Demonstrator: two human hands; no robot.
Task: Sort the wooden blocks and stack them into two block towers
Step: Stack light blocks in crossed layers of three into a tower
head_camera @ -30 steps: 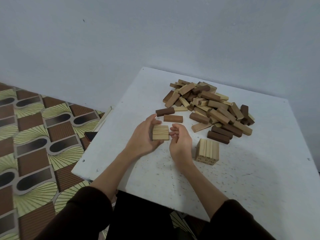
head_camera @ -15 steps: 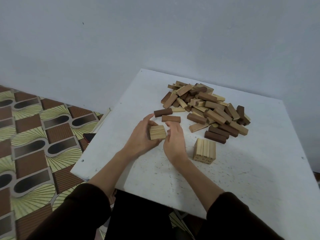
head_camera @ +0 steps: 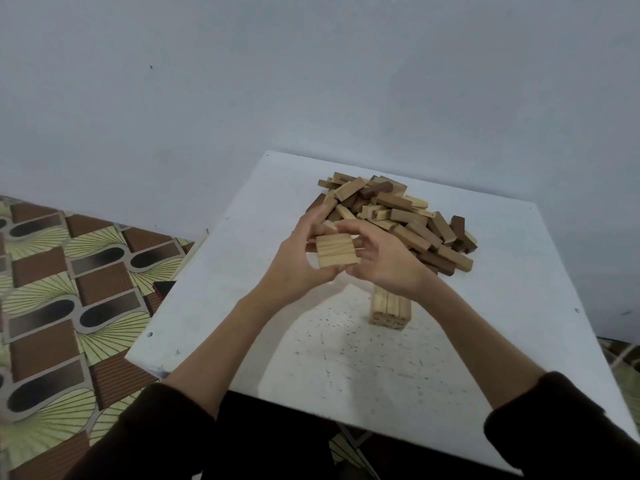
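A bundle of light wooden blocks (head_camera: 336,250) is lifted above the white table (head_camera: 225,289), held side by side as a flat square. My left hand (head_camera: 294,261) grips it from the left and my right hand (head_camera: 384,261) grips it from the right. Below my right wrist stands a short layer of light blocks (head_camera: 390,308) on the table, its far end hidden by my hand. Behind my hands lies a loose pile of light and dark blocks (head_camera: 408,216).
The table's left edge (head_camera: 194,265) drops to a patterned floor (head_camera: 52,289). A blue-grey wall (head_camera: 311,81) stands close behind the table. A small dark object (head_camera: 162,289) lies on the floor by the table's left edge.
Both hands have raised the bundle of light blocks off the table and carried it up and to the right, toward the standing layer. The camera view has shifted too.
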